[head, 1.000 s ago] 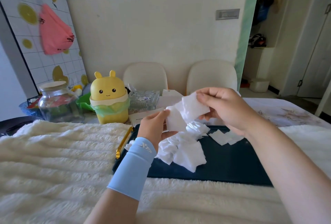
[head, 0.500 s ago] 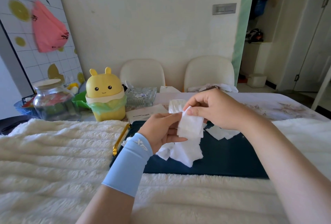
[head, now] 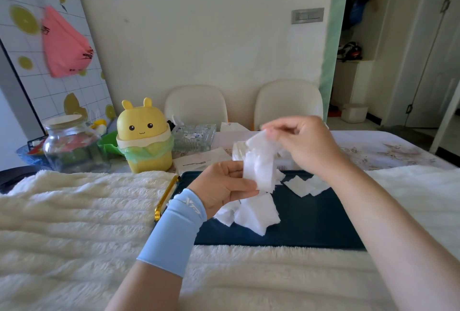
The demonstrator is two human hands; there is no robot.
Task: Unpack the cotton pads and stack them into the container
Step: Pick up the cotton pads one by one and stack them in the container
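Over a dark blue tray (head: 311,226), my left hand (head: 221,186) grips a small stack of white cotton pads (head: 261,171) between thumb and fingers. My right hand (head: 301,144) pinches the top of a pad just above that stack; the pad is blurred. Under my left hand a loose heap of pads (head: 254,213) lies on the tray. A few more pads (head: 305,185) lie flat on the tray below my right wrist. Behind the tray stands a clear glass container (head: 194,137).
A yellow bunny-shaped bin (head: 143,136) stands left of the glass container, with a lidded glass jar (head: 69,146) farther left. A gold tray handle (head: 166,197) sticks out at the tray's left edge. A fluffy white blanket (head: 74,223) covers the near table. Two chairs stand at the wall.
My right hand has risen from the stack in my left hand, lifting a pad upward. The left hand stayed over the tray holding the stack.
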